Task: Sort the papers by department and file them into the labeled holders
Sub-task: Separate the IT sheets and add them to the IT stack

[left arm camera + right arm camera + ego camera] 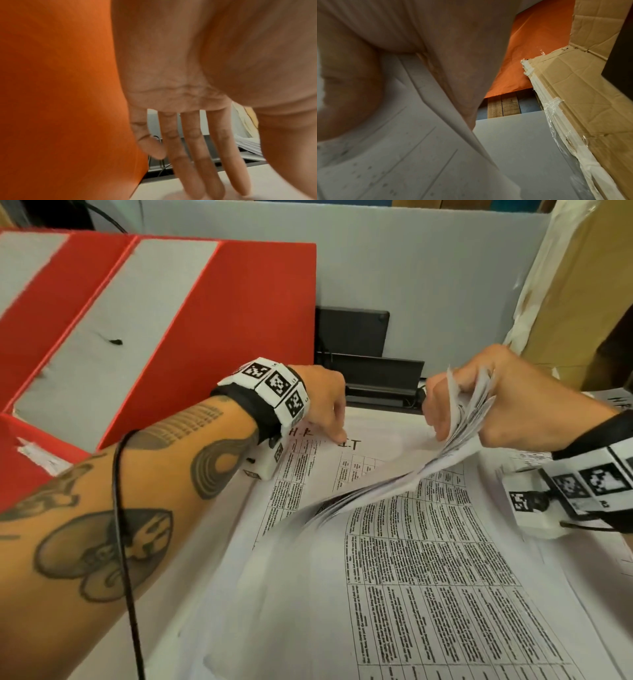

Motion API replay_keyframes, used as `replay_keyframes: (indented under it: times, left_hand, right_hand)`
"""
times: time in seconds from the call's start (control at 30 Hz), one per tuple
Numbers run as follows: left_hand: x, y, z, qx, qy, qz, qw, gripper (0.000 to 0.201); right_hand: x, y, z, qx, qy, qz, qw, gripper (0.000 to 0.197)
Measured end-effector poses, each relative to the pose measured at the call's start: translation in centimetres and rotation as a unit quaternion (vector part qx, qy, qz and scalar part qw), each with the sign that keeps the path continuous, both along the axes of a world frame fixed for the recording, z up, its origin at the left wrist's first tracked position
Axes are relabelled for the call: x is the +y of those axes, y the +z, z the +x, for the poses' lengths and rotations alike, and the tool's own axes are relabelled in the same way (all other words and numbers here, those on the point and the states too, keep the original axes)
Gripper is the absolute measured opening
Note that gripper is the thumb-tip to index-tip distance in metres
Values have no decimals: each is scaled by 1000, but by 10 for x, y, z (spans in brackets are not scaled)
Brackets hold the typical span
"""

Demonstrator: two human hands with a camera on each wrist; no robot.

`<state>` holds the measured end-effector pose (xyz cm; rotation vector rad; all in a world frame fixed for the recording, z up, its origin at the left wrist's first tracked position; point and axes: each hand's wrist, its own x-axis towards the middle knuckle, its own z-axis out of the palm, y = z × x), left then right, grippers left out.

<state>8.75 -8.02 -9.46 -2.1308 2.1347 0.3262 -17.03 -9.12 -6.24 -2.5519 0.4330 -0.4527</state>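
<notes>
White desk, flat printed sheets (428, 570), R hand (507, 402) gripping curled stack (394, 481).

Red-and-grey holders (219, 313); white papers (428, 559), black printed tables; black-white checker-marked wristbands (274, 386).

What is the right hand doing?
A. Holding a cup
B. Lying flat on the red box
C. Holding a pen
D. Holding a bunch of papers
D. In the head view the right hand grips a lifted bundle of papers, its fingers curled round their top edge.
</notes>
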Motion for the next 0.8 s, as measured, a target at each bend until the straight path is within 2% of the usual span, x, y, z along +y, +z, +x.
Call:
replay_keyframes:
  times: [0.13, 0.23, 0.27, 0.4, 0.5, 0.57, 0.7, 0.8]
  left_hand:
    - [-4, -7, -16, 0, -18, 30, 999, 49]
    - [-8, -10, -18, 14, -17, 7, 1000, 30]
    - [-8, -8, -18, 15, -13, -1, 1000, 30]
    - [-5, -6, -19, -25, 9, 57, 998, 71]
    - [-6, -9, -23, -6, 12, 56, 998, 82]
    - [-6, -8, -22, 22, 19, 41, 999, 75]
    - [1, 12, -13, 51, 30, -8, 998, 40]
    - [11, 38, -11, 85, 21, -24, 996, 32]
  right_hand:
    - [2, 0, 3, -5, 5, -2, 1000, 65]
    - [0, 0, 2, -7, -3, -6, 1000, 67]
    - [0, 0, 2, -8, -4, -3, 1000, 68]
    - [-1, 0, 2, -16, -4, 11, 1000, 65]
    - [1, 3, 1, -15, 2, 10, 1000, 63]
    - [1, 5, 0, -11, 5, 10, 1000, 63]
    - [2, 9, -3, 1, -2, -1, 1000, 63]
    - [-1, 8, -3, 38, -16, 1, 999, 59]
